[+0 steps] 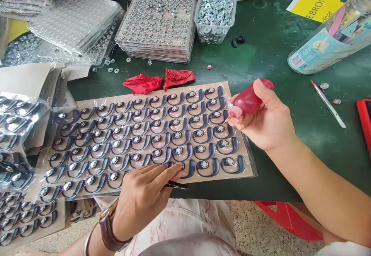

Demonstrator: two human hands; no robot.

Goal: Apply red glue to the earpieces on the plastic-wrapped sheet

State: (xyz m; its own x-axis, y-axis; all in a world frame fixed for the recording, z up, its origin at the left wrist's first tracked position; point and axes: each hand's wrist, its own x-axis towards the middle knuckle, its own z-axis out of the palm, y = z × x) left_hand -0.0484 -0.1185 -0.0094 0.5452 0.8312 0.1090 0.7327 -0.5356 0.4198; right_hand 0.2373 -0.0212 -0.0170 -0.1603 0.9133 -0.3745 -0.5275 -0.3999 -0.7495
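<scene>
A cardboard sheet (87,105) wrapped in clear film lies in front of me, covered with rows of dark ear-hook parts (179,151), each with a small round speaker disc. My right hand (266,120) is closed round a small red squeeze bottle (249,99), its pale nozzle pointing down-left just off the sheet's right edge. My left hand (145,194) rests on the sheet's near edge, fingers closed on thin dark tweezers (176,185) lying along that edge. A brown watch strap is on that wrist.
Two crumpled red pieces (159,81) lie behind the sheet. Farther back stand stacked trays of discs (158,28), a clear tub of metal washers (214,14) and empty blister trays (75,24). More filled sheets (17,140) pile at left. A plastic cylinder (333,35) and thin tool (327,103) lie right.
</scene>
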